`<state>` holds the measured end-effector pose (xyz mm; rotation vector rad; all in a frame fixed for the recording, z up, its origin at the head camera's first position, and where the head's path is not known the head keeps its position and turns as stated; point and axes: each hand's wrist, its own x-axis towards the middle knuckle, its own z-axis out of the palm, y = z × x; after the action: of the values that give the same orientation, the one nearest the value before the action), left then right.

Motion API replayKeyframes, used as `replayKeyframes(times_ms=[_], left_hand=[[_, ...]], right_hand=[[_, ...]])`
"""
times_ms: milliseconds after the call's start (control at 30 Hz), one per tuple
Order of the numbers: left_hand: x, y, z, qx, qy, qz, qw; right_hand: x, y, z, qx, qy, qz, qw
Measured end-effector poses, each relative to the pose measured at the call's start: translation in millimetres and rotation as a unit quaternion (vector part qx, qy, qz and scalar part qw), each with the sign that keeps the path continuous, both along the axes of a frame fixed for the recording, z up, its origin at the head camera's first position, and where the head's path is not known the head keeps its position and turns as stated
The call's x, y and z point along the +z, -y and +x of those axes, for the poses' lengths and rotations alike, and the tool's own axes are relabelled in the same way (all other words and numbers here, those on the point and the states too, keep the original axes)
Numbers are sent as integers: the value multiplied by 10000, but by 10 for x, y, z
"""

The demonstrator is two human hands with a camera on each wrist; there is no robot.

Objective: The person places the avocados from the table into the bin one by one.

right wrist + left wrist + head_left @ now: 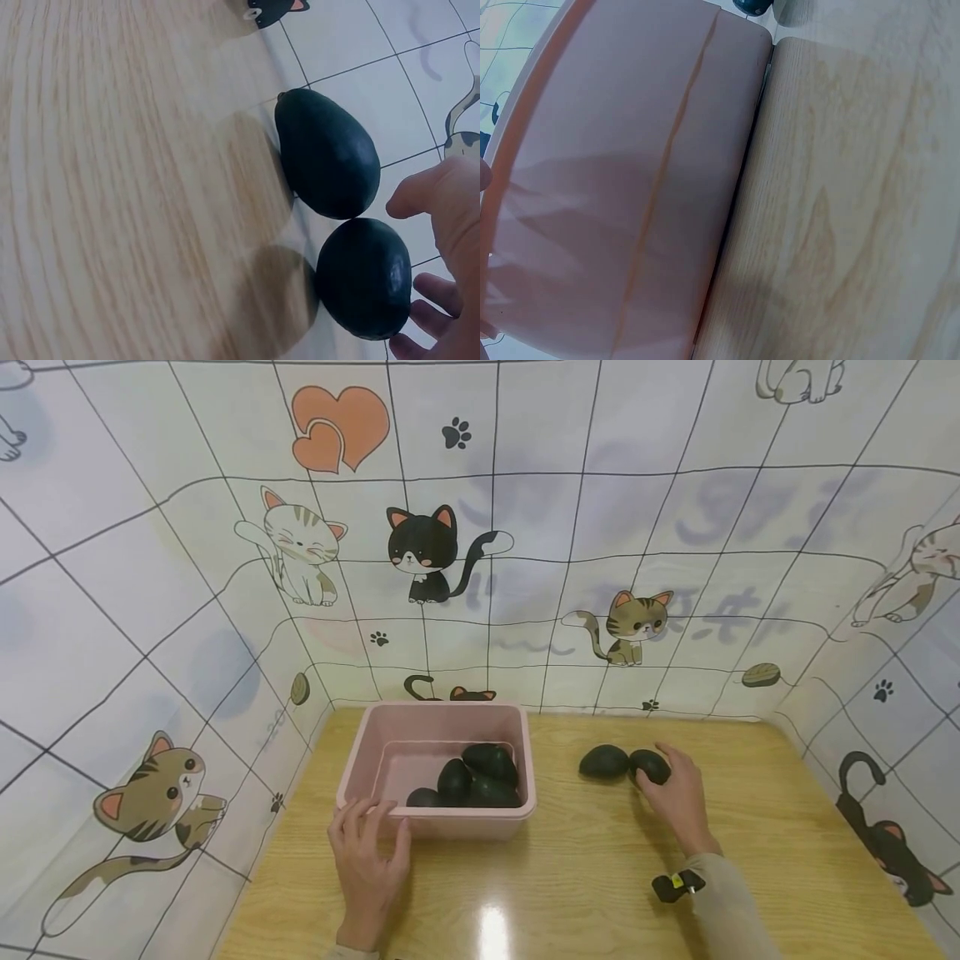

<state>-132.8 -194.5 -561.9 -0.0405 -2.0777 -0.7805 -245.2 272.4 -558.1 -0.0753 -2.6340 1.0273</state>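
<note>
In the head view a pink plastic box (442, 822) stands on the table with several dark green avocados (453, 781) inside. My left hand (367, 860) rests on its near rim at the left corner, fingers loosely bent over the edge. Only a fingertip (484, 176) of that hand shows at the rim in the left wrist view. To the right, two avocados lie end to end. My right hand (678, 789) is around the right avocado (365, 279), fingertips at its side and thumb close above it in the right wrist view. Beside it lies the other avocado (328, 154), its narrow end pointing away.
Under everything lies a wood-grain table (570, 877). A white covering with cat drawings and grid lines (540, 527) rises at the back and both sides. The box's far wall stands close to the back covering.
</note>
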Motion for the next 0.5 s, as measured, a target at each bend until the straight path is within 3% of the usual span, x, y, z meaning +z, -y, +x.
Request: replayKeyframes(times_ms=[333, 500], left_hand=[[-22, 7, -23, -27, -259, 22, 9997], [-22, 11, -30, -16, -277, 20, 9996]], right_hand=[[-51, 4, -1, -47, 429, -100, 9990], [-95, -8, -8, -38, 437, -123, 9990]])
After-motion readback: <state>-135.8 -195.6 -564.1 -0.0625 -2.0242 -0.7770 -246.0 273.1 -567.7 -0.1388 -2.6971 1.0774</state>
